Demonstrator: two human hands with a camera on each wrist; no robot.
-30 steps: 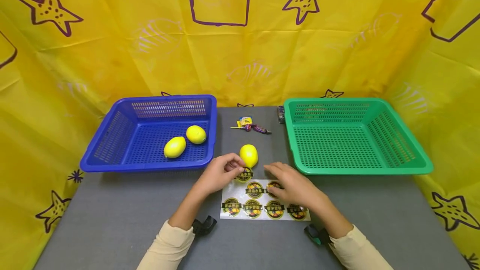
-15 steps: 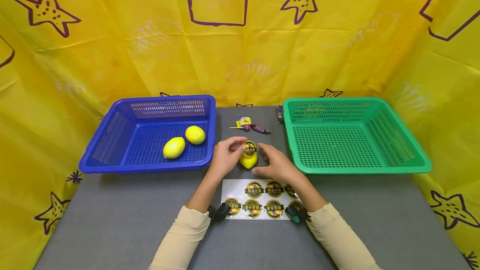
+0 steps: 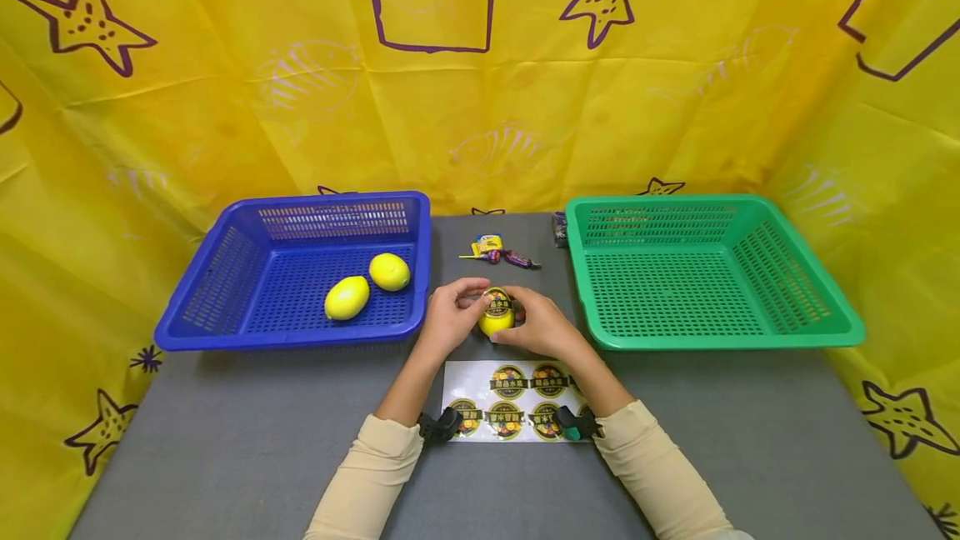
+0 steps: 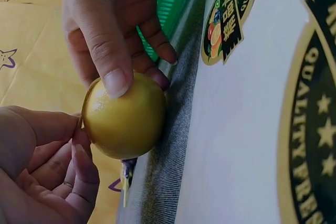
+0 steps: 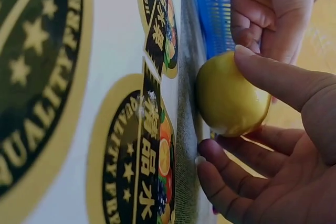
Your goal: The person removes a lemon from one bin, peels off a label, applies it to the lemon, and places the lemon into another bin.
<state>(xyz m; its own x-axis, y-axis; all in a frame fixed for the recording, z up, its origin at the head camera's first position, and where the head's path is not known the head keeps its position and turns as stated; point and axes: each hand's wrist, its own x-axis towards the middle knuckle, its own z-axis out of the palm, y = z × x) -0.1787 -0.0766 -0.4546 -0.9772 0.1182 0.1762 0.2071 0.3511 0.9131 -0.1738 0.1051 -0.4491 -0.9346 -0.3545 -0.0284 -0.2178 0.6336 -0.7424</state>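
A yellow lemon sits on the grey table between both hands. My left hand pinches the edge of a round black-and-gold sticker, which lies over the lemon's top. From the other side my right hand grips the lemon, thumb on the near side and fingers curled round it. In the left wrist view the sticker shows edge-on along the lemon, at my left fingertips. How much of the sticker adheres, I cannot tell. Under the wrists lies a white sticker sheet with several more round stickers.
At the left stands a blue basket with two lemons in it. A green basket is at the right. Wrapped candies lie behind the hands, and a small dark item is beside the green basket. Yellow cloth encloses the table.
My left hand has carried the sticker forward from above the sheet onto the lemon. The right hand has left the sheet, moved forward and left, and closed round the lemon.
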